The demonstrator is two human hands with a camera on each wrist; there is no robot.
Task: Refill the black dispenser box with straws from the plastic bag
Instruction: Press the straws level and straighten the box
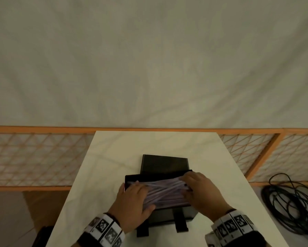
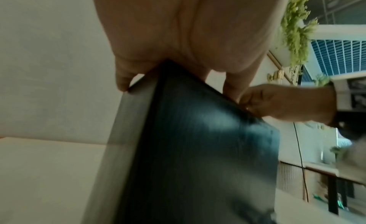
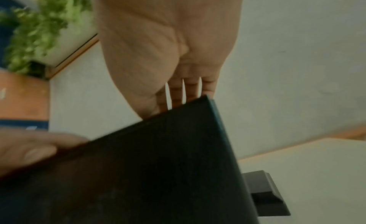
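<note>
The black dispenser box stands on the white table with its lid tipped back. A loose fan of pale straws fills its open top. My left hand lies over the left part of the straws, fingers stretched out on them. My right hand is at their right ends, fingers curled down round them. In the left wrist view my left hand reaches over the box rim. The right wrist view has my right hand behind the box wall. No plastic bag is in view.
Two black feet stick out at the box's front. An orange lattice fence runs behind the table. A coil of black cables lies on the floor to the right. Bare table top surrounds the box.
</note>
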